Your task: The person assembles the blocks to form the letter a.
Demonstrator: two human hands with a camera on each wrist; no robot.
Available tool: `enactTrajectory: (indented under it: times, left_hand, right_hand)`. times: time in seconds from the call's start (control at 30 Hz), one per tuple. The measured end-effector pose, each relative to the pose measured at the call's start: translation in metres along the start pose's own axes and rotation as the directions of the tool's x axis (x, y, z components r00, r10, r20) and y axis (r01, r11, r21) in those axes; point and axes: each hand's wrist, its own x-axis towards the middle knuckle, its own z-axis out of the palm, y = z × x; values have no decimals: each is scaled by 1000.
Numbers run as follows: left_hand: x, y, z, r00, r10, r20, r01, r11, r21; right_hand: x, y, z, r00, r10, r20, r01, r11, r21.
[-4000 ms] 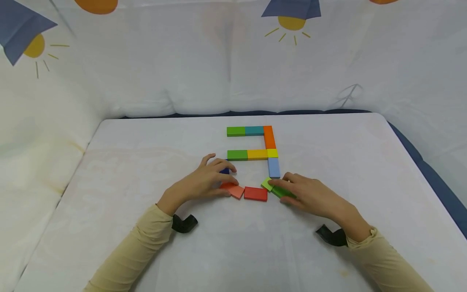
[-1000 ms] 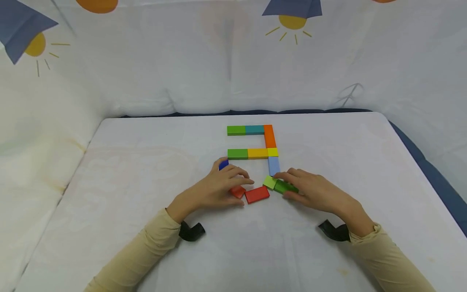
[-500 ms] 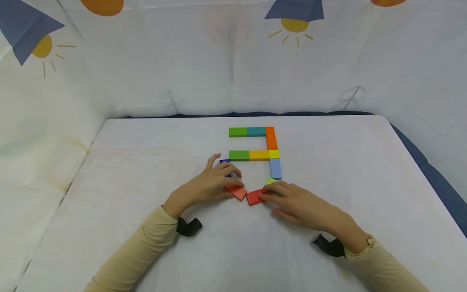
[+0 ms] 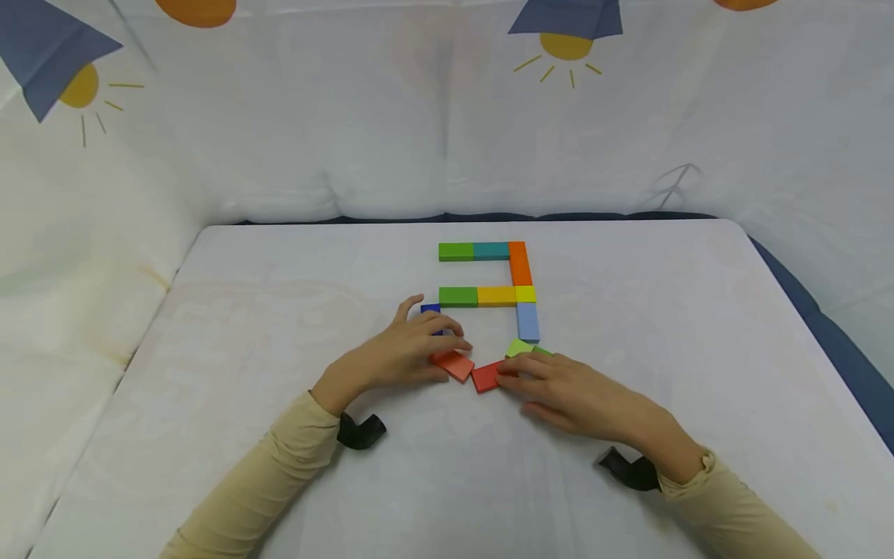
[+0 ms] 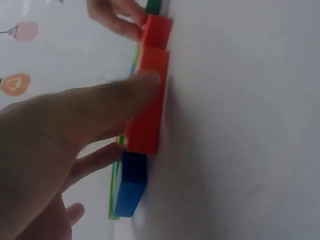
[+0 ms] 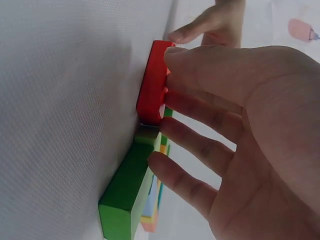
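On the white table my left hand (image 4: 391,353) pinches a salmon-red block (image 4: 457,367), thumb on its near side in the left wrist view. A dark blue block (image 5: 131,185) lies at that block's left end, partly under the fingers in the head view. My right hand (image 4: 576,396) lies over a red block (image 4: 485,378), its fingertips touching the top and far side. The right thumb stands apart from it. Beside these fingers are a lime block (image 4: 518,347) and a green block (image 6: 127,175), mostly hidden by the hand in the head view.
Beyond the hands, a row of blocks forms a shape: green (image 4: 456,251), teal (image 4: 491,251), orange (image 4: 520,264), yellow (image 4: 525,294), amber (image 4: 497,296), another green (image 4: 458,296) and light blue (image 4: 528,322). White fabric walls (image 4: 349,116) surround the table (image 4: 279,310).
My right hand has moved left from the green block onto the red block. The left hand has gone slightly left from its place one second ago. The red block has turned to a slant.
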Motion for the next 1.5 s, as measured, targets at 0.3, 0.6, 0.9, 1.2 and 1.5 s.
enactTrajectory:
  times: [0.3,0.6,0.9,1.2,1.5]
  left_hand:
    - [-10,-22,-15,989,-140,-37,135,983,-122]
    - [-18,-34,-16,967,-256,19,256,955,-148]
    - [-11,-21,-12,983,-170,-71,164,983,-86]
    - [-1,4,-9,998,3,-64,-4,1000,-15]
    - [-6,-3,-15,996,-32,-83,29,999,-41]
  right_hand:
    - [-3,9,-10,979,193,-67,-194,981,-16]
    - [-12,21,-14,882,470,26,-471,882,12]
    - [-12,22,-13,885,461,60,-463,886,19]
    - [-13,23,-13,946,326,-2,-325,945,-42]
    - [-15,24,-13,948,317,30,-316,948,-37]
